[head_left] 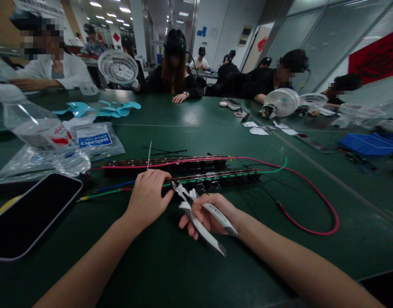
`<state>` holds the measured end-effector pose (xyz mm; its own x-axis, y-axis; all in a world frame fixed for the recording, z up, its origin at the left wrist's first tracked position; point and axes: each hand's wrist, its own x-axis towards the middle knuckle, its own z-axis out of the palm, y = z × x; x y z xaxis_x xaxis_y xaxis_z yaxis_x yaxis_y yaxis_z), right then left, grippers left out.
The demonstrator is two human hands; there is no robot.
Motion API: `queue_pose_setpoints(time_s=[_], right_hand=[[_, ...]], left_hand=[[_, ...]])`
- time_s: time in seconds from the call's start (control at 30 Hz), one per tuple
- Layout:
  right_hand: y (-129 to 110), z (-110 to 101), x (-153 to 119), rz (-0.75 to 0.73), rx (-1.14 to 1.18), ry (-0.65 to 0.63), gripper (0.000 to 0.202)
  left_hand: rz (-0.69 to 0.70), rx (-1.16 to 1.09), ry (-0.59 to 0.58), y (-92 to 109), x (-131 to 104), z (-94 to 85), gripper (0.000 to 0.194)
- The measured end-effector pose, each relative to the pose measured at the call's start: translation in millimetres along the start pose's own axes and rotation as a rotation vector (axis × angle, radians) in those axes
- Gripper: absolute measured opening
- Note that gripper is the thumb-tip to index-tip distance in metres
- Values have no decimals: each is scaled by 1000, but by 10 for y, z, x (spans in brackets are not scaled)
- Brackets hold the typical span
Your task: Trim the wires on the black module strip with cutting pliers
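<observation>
My right hand [217, 209] grips a pair of diagonal cutters [209, 229] with white-and-grey handles spread apart. The cutter jaws point up and left, close to my left thumb. My left hand [150, 192] is curled over the left part of the nearer black strip [238, 176], which carries a green wire [276, 171] along its length. Its fingertips are hidden behind the strip. A thin pale cable tie [149, 155] stands up just behind that hand. Parallel beyond lies a second black strip [212, 161] with a red wire [321, 192] that loops out to the right.
On the left are a smartphone [36, 216], a plastic bottle [42, 132] and a clear bag [100, 139]. Blue fan blades [109, 109] lie farther back. Fan heads [281, 102], paper scraps [259, 130] and a blue tray [370, 144] are on the right. Several people sit across the table.
</observation>
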<state>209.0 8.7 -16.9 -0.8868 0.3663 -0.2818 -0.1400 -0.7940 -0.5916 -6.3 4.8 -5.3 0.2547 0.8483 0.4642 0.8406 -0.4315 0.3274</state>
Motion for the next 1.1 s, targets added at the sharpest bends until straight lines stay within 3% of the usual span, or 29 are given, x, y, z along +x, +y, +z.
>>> queue_pose_setpoints(time_s=[0.4,0.87,1.1], right_hand=[[12,143,12,-14,33,105,35],[43,233,23,-45,-88,231,33],[45,266,18,-53,-114,277,32]], left_hand=[[-1,-8,-8,-5,4,3,17],[-6,2,-20,-1,8,1,18],[147,7,-46,48,-20,1,43]])
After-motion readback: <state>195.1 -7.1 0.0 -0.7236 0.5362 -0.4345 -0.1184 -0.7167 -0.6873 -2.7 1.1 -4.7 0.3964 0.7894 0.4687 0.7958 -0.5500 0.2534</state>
